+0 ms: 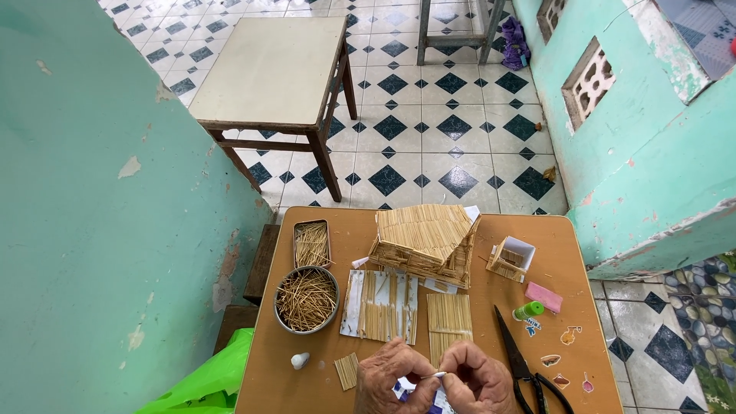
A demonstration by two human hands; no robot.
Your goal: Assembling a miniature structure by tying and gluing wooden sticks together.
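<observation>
Held at the near worktop (268, 368) edge: a thin stick (434, 376), pinched at either end between left hand (393, 377) and right hand (477, 379), both grips closed narrowly on it above a white card (406, 392). Likely very light, stiff yet brittle; best taken near the ends, gently. Lay just right: black scissors (515, 354). Lay left: a small stick mat (347, 370) and white cap (300, 360). Farther on: flat stick panels (381, 305), a round bowl (307, 300) and tin (311, 244) of sticks. Beyond: a stick house (425, 244) near the far edge. Little open room, mostly at the left corner.
</observation>
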